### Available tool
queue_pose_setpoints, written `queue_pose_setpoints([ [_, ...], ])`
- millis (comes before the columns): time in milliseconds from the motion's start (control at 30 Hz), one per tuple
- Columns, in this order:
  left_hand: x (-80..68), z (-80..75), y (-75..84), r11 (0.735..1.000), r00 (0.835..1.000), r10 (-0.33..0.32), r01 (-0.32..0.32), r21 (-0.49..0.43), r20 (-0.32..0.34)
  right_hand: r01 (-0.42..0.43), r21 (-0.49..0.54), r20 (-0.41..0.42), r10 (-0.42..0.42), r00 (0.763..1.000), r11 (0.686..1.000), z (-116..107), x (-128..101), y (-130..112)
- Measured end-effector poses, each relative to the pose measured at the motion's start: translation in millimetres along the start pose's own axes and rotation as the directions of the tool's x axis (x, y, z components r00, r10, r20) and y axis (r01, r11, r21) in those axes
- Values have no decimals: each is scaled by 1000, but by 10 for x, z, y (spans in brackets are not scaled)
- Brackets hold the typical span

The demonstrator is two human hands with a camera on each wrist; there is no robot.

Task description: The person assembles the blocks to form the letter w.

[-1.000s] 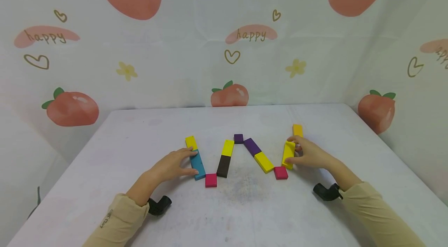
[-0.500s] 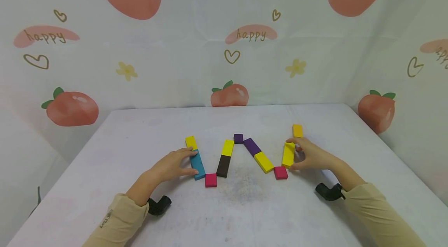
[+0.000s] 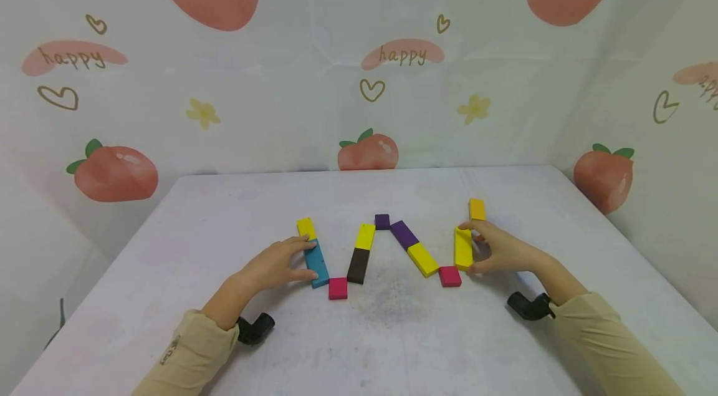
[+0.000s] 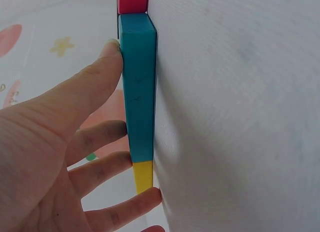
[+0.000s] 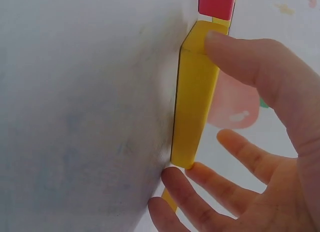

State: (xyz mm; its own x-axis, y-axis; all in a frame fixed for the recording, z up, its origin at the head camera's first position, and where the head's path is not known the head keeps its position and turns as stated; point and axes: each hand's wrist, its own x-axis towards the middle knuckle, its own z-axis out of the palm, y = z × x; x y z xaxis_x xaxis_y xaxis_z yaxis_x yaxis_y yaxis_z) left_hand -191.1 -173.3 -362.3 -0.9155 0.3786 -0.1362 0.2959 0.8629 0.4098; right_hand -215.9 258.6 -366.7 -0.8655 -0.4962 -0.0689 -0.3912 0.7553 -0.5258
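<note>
In the head view, a zigzag row of flat coloured blocks lies on the white table. My left hand [image 3: 277, 266] rests on the blue block [image 3: 318, 266] at the left end; thumb and fingers touch its upper face in the left wrist view. Beyond it sits a yellow block [image 3: 305, 227]. At the right end, my right hand [image 3: 501, 251] holds a yellow block [image 3: 463, 250] lengthwise, thumb [image 5: 240, 57] at its near end and fingertips at the far end. This block lies right by a red square block [image 3: 450, 277]. Another, orange-yellow block [image 3: 477, 209] lies behind the right hand.
Between the hands lie another red square [image 3: 338, 289], a dark brown block [image 3: 358, 266], a yellow one [image 3: 366, 237], a purple square [image 3: 382, 222], a purple block [image 3: 404, 234] and a yellow block [image 3: 423, 259]. A patterned cloth [image 3: 280, 103] hangs behind the table.
The yellow block in my right hand has gone from tilted to lying flat and turned slightly straighter. My right hand shifted a little to the right. The left hand stayed put.
</note>
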Motion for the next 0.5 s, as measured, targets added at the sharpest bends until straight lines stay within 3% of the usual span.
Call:
queue_pose_setpoints([
  [500, 4, 1, -4, 1000, 1000, 5, -5, -2, -4, 14, 16, 12, -14, 1000, 1000, -13, -18, -10],
])
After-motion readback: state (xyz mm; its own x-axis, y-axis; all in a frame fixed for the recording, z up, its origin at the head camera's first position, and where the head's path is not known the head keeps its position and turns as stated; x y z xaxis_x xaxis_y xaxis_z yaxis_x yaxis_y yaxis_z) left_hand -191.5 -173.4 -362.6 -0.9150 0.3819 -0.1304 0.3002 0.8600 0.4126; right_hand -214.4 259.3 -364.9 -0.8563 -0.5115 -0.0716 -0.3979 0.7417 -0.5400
